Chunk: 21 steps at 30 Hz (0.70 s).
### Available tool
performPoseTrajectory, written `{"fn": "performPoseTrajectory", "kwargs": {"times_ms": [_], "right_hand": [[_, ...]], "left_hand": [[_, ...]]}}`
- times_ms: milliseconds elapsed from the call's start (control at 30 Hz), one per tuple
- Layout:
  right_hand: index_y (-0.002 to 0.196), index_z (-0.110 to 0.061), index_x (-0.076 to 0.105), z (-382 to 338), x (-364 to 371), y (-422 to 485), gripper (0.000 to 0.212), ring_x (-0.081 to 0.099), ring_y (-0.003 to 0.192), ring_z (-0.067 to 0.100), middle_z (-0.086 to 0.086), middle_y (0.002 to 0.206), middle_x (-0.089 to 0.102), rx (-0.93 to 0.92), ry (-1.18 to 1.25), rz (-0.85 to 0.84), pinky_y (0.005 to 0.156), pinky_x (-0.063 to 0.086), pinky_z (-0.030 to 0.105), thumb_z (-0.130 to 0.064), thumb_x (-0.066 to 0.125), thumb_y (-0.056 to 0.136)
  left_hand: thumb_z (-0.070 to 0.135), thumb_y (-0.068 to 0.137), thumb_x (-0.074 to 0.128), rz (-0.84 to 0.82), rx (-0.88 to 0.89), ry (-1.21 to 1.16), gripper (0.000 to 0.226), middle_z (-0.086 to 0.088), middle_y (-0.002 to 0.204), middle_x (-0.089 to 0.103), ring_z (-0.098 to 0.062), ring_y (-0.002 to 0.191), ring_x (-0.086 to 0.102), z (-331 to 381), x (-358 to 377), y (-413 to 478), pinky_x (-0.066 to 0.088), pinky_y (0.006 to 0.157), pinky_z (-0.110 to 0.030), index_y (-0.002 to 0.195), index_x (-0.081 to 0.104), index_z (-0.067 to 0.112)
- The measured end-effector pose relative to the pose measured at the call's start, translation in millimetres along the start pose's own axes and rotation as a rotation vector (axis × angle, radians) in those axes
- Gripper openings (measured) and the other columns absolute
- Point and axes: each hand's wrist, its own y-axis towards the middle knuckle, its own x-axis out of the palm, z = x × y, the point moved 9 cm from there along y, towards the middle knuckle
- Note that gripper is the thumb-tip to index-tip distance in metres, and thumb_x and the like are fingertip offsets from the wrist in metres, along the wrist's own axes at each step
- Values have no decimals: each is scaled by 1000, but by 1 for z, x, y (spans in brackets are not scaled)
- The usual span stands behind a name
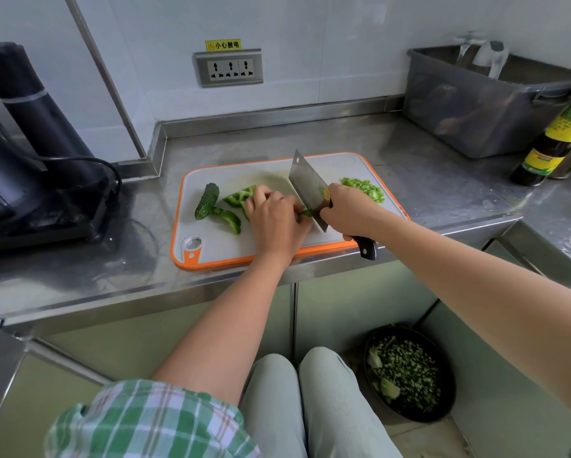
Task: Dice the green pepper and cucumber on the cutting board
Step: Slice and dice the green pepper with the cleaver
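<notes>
Cleaver [307, 188], broad steel, gripped in right hand [346, 209]; left hand [274, 219] pinches pepper strip [306, 212]; cucumber [207, 200] bumpy.

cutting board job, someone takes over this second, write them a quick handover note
Left hand: fingers curled, holding a pepper strip down beside the blade.
Right hand: holds the cleaver by its handle, edge down at the strip.
On the cutting board: cucumber piece uncut at the left, pepper chunks next to it, diced pile at the right.
Done: one pile of green dice.
Left: the strip, the chunks, the cucumber.
</notes>
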Motion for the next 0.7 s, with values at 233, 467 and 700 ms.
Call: {"fn": "performPoseTrajectory", "kwargs": {"times_ms": [233, 467, 700], "right_hand": [[95, -6, 39, 5, -2, 6, 4, 54, 48, 23, 7, 77, 45, 20, 53, 101, 41, 43, 30, -9, 42, 93], [92, -6, 41, -3, -6, -1, 3, 54, 45, 21, 6, 72, 49, -7, -24, 19, 40, 39, 26, -5, 43, 90], [94, -6, 40, -2, 1, 4, 5, 55, 49, 24, 9, 78, 47, 13, -52, 44, 42, 40, 26, -8, 42, 90]], "left_hand": [[33, 68, 69, -8, 12, -16, 9, 5, 69, 64, -27, 96, 45, -1, 1, 1, 18, 74, -31, 67, 72, 24], [29, 71, 67, -22, -2, -6, 8, 7, 72, 65, -25, 96, 44, -2, 2, 2, 12, 73, -28, 71, 74, 27], [30, 71, 66, -29, 5, -34, 9, 6, 73, 66, -26, 96, 44, 0, 2, 1, 12, 73, -29, 72, 75, 27]]}}
